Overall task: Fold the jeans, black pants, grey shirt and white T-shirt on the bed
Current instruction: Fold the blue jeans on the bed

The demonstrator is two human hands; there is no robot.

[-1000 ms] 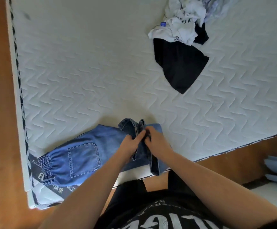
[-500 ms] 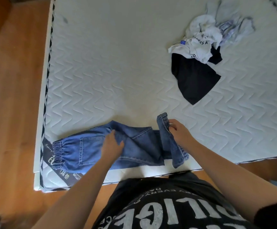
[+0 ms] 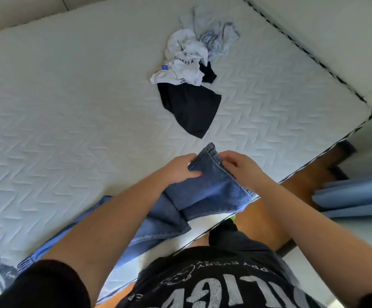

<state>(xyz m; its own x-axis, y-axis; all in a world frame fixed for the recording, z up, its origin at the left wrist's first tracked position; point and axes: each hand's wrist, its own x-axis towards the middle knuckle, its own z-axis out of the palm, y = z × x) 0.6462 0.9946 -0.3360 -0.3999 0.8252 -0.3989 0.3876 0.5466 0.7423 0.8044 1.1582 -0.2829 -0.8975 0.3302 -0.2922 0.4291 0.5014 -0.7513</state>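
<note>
**Both hands back at the leg ends of the jeans**

Half a second before, the left hand pressed flat on the middle of the jeans while the right hand alone held the leg ends; now the left hand (image 3: pixel 181 167) had come over to the same end, and the view had turned so that the far right corner of the bed showed. The left hand pinched the hem of the jeans (image 3: pixel 211 190) between thumb and fingers on its left side; the right hand (image 3: pixel 239 166) gripped the same hem from the right with curled fingers; the hem was raised a little above the mattress (image 3: pixel 69 107). The rest of the jeans ran down and to the left under the left forearm, along the near edge of the bed; the elastic waistband lay near the lower left corner, partly hidden by the black sleeve (image 3: pixel 47 283).

Farther up the bed, well apart from the jeans, the other clothes lay in one loose heap; the black pants (image 3: pixel 189 107) were nearest, the white T-shirt (image 3: pixel 183 65) with dark lettering lay crumpled on their upper part, and the grey shirt (image 3: pixel 216 38) was just behind it, touching it. At the right edge, beside the bed, blue fabric (image 3: pixel 356 198) was partly visible above the wooden floor (image 3: pixel 309 174).
</note>
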